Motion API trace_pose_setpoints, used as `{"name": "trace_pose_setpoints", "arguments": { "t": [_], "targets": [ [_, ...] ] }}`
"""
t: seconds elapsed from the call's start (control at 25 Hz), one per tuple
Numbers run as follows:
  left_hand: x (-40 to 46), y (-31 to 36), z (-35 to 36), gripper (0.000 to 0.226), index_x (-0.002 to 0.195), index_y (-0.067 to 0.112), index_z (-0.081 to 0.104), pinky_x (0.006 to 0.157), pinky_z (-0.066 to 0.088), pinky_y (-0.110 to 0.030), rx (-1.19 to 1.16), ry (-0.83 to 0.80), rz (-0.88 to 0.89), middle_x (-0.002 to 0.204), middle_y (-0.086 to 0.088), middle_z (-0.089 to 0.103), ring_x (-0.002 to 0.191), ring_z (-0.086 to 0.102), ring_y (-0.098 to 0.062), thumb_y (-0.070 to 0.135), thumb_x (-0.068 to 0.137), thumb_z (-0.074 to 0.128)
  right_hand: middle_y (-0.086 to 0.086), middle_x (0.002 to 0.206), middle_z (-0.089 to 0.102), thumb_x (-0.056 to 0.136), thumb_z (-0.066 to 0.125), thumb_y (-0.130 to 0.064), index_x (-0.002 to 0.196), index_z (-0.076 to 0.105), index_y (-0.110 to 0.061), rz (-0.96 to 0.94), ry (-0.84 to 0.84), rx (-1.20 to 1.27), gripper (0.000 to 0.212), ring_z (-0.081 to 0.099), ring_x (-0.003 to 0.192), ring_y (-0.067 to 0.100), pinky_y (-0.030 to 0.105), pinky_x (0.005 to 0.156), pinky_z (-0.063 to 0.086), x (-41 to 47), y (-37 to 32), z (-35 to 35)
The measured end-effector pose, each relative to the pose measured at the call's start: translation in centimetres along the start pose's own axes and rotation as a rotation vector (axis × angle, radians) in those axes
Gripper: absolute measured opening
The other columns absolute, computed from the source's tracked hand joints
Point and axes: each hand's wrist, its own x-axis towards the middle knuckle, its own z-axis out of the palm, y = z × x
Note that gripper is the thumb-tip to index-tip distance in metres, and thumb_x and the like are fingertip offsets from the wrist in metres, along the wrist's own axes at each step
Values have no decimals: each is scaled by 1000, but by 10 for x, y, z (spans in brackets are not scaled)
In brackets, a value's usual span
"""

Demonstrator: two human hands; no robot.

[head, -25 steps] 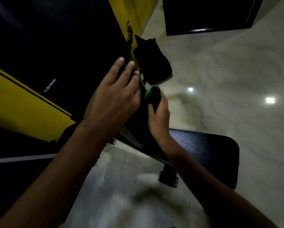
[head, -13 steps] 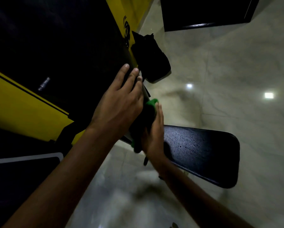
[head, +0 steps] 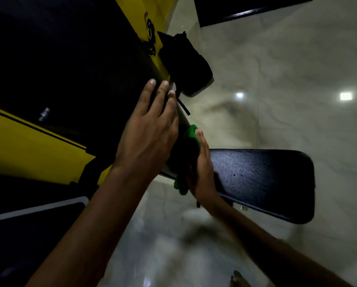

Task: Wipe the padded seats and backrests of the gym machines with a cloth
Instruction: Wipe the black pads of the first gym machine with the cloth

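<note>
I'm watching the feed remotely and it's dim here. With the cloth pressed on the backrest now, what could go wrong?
1. The right hand presses the green cloth with flat fingers, not gripping it; it may slip and drop to the floor.
2. The cloth sits at the junction of backrest and seat, so that crease could be skipped.
3. The left hand leans on the backrest, covering a patch that may stay unwiped.

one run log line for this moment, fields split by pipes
step: wiping backrest | left hand: flat on backrest, bracing | right hand: presses green cloth against pad | seat: no hand on it
</note>
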Motion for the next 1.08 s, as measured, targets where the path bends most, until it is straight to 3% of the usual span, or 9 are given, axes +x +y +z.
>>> {"name": "trace_pose_setpoints", "arguments": {
  "t": [0.08,0.16,0.28,0.36,0.52,0.64,0.84,1.0,1.08],
  "targets": [
    [0,-2,-3,58,144,6,34,117,4,-48,-44,-37,9,153,-12,32,144,20,-32,29,92,23,11,153,25,88,47,-22,146,24,-4,46,45,-68,65,24,142,26,47,116,24,26,-4,-4],
    [4,-1,-5,56,144,5,35,116,2,-49,-64,-28,5,153,-13,32,144,19,-32,28,93,25,18,151,27,82,47,-8,145,24,0,-35,65,-134,67,25,141,31,46,116,23,23,-3,-7],
    [7,0,-5,58,150,2,12,109,-15,-51,-51,-88,23,159,-16,8,146,-3,-35,30,99,22,8,157,17,92,38,-41,147,19,-10,-98,-1,-67,66,15,145,13,22,117,15,-23,-8,3],
    [8,-1,-7,59,149,2,2,107,-20,-51,-51,-147,52,159,-16,-3,145,-12,-35,30,102,21,-1,156,15,88,29,-51,145,19,-19,-46,11,10,66,13,144,5,16,115,12,-9,-9,2],
    [10,0,-7,60,149,3,19,114,-11,-50,-73,-104,36,158,-13,15,147,4,-31,31,98,35,4,156,16,89,38,-22,147,20,-14,22,105,-82,61,13,143,12,34,119,15,23,1,-2],
    [15,2,-2,57,145,1,32,116,3,-50,-88,-113,14,154,-13,29,145,17,-30,28,95,41,10,157,19,96,32,-41,149,22,-8,-172,134,-170,63,19,145,20,30,116,21,-19,14,11],
    [19,4,1,57,142,-3,36,117,11,-48,-145,-106,83,151,-16,33,143,23,-31,29,95,27,9,155,26,82,36,-32,147,28,-9,58,166,-116,70,26,142,27,46,109,35,31,11,-1],
    [21,13,6,56,141,-2,39,116,14,-50,-152,-138,91,150,-16,35,142,26,-30,27,94,35,8,158,18,98,35,-31,149,23,-9,-189,102,-215,56,22,144,26,45,106,38,-30,14,1],
    [23,17,8,55,140,-1,41,115,16,-51,-159,-140,111,149,-16,37,141,28,-31,27,93,33,5,158,18,90,55,-11,149,20,-15,-199,96,-191,69,23,144,25,46,104,42,-12,26,-7]
  ]
}}
